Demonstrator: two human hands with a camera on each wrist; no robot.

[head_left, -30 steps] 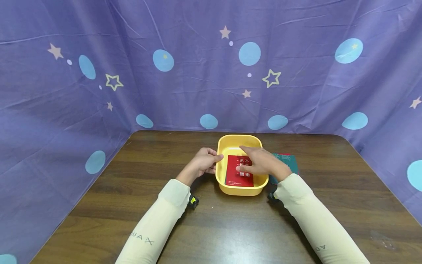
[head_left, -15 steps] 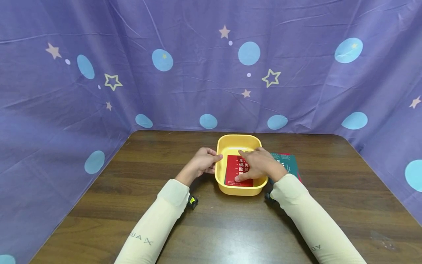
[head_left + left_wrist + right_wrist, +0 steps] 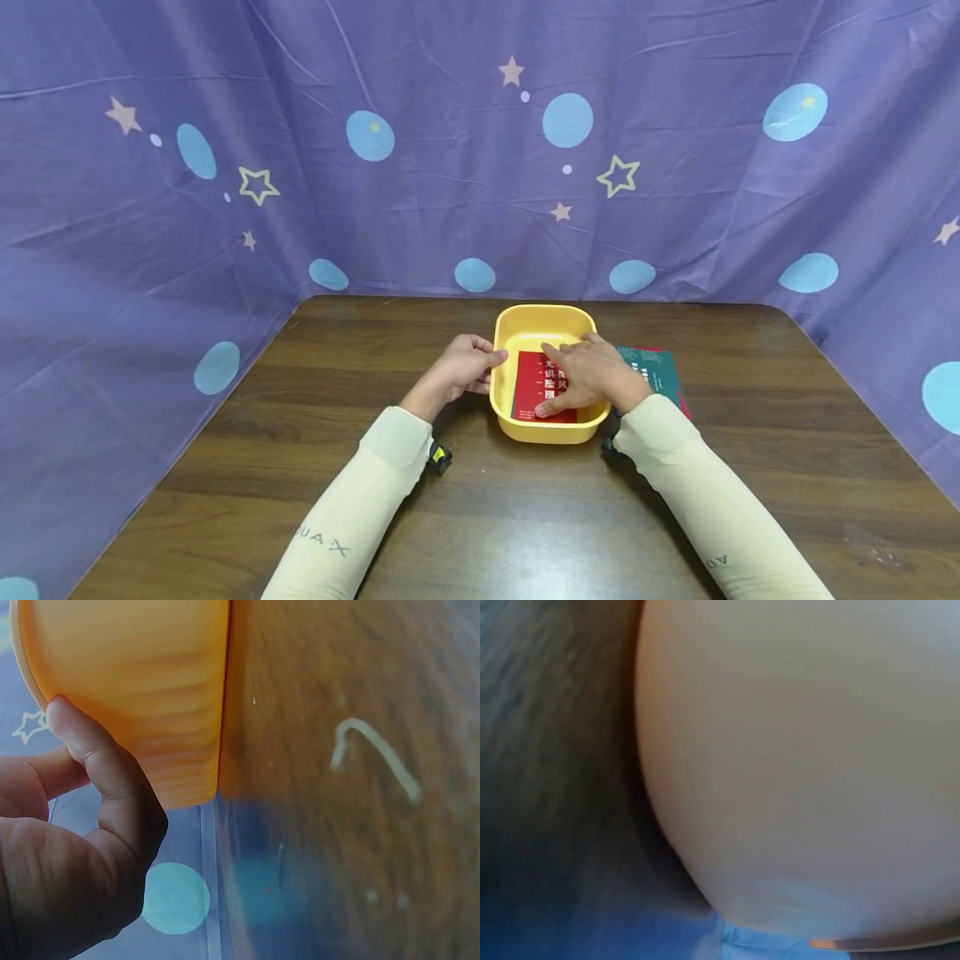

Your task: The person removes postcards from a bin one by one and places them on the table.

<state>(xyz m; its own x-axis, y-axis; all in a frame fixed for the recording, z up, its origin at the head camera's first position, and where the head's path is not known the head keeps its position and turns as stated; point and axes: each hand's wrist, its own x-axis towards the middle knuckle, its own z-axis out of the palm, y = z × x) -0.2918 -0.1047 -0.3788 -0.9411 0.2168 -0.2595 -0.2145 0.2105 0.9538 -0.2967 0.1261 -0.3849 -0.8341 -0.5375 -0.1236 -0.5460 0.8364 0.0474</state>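
Note:
A yellow plastic basin (image 3: 545,432) stands near the middle of the table. My left hand (image 3: 462,367) pinches its left rim, thumb on the inside, as the left wrist view also shows with the hand (image 3: 105,787) at the basin's edge (image 3: 172,705). Inside lies a red booklet (image 3: 529,385) printed with white characters. Over its right half my right hand (image 3: 592,371) reaches in with fingers spread and the thumb low on the cover, hiding part of the print. The basin's outer wall (image 3: 795,765) fills most of the right wrist view, where that hand is out of sight.
Right of the basin, teal and red booklets (image 3: 660,373) lie on the brown wooden table (image 3: 480,517), partly behind my right wrist. A purple curtain (image 3: 450,208) with stars and blue ovals hangs behind the table's far edge and along both sides.
My right hand has come down and slightly left over the red booklet, with the thumb moved toward its near edge. The left hand keeps its hold on the basin rim.

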